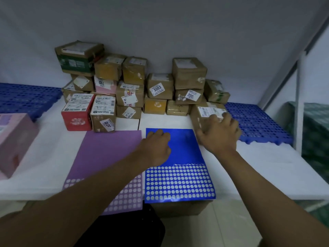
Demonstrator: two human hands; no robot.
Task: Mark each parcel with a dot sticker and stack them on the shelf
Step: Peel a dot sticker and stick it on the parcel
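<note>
A blue dot-sticker sheet [185, 150] lies on the white table, its lower part full of pale dots. A purple sheet [106, 154] lies to its left. My left hand [156, 148] hovers with curled fingers over the blue sheet's bare upper part; whether it pinches a sticker is unclear. My right hand [219, 134] grips the near side of a brown parcel [204, 113] with a white label, right of the blue sheet. Behind them stands a pile of several taped parcels [160, 86] against the wall.
A red box [76, 120] and a brown parcel [103, 120] stand at the front left of the pile. A pink box [16, 139] sits at the far left. Blue perforated pallets [258, 122] [26, 98] flank the pile. A white shelf post [299, 111] rises on the right.
</note>
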